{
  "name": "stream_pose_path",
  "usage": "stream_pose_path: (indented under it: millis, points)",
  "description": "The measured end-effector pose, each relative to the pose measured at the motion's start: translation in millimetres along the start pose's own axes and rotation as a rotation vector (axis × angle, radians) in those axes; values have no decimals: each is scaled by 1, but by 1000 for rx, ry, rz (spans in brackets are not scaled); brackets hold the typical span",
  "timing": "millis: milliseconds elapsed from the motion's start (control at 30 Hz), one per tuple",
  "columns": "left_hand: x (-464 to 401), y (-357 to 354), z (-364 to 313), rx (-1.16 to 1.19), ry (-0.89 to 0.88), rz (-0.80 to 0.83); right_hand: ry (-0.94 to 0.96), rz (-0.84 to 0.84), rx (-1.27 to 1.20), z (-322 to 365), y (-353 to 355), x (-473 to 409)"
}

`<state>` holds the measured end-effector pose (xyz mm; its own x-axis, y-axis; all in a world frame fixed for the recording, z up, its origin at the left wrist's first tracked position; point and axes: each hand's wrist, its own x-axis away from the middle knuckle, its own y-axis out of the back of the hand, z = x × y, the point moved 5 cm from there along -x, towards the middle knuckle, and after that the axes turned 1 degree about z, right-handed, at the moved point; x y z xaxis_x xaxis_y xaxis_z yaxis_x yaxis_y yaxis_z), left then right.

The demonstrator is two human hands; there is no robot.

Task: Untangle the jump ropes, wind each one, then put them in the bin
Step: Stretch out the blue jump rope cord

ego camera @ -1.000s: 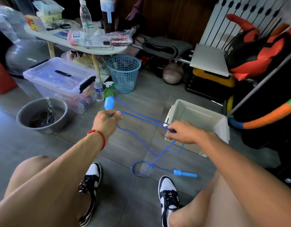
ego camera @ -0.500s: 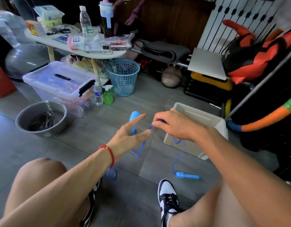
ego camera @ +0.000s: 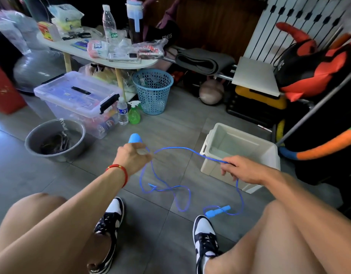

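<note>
Blue jump rope (ego camera: pixel 171 149): one handle gripped in left hand (ego camera: pixel 134 158), cord pinched by right hand (ego camera: pixel 242 170), stretched between for winding (slack and other handle (ego camera: pixel 217 211) on floor), bin (ego camera: pixel 269 155) alongside.

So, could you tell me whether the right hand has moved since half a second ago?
Yes. The right hand has swung out to the right, from the white bin's left corner across its front wall, pulling the blue rope.

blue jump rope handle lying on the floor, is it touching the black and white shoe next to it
Apart. The head view shows a strip of grey floor between the blue jump rope handle and the toe of the black and white shoe.
</note>
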<state>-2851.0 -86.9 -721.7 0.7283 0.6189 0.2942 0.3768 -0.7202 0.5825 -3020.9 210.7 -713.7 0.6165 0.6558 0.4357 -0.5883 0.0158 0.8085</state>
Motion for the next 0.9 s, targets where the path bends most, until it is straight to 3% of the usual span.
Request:
stream_pose_path:
  millis: [67,167,267,333,400,467,567,667,767,900]
  points:
    - [14,-18,-13,-115,-140,103,97,-42,50,33,1,6]
    - [42,-47,-35,2,-338,320,292,-106,154,97,1,9]
    - [50,-55,-44,7,-465,361,325,-164,126,125,6,0]
    - [40,-47,-43,26,-389,284,298,-165,132,121,10,-5]
    - [21,-27,-34,242,-249,149,237,-116,145,98,8,-8]
    - [1,1,-21,452,-140,-60,96,-32,184,54,0,-10]
    - [-21,41,1,562,-22,-288,-129,112,230,-20,-13,-2]
    - [-36,51,18,550,75,-325,-220,167,91,-62,-14,5]
    - [-40,40,26,512,167,-240,-200,17,-243,-52,-3,8]
    - [-24,11,17,139,61,-132,-92,-140,-640,8,12,15]
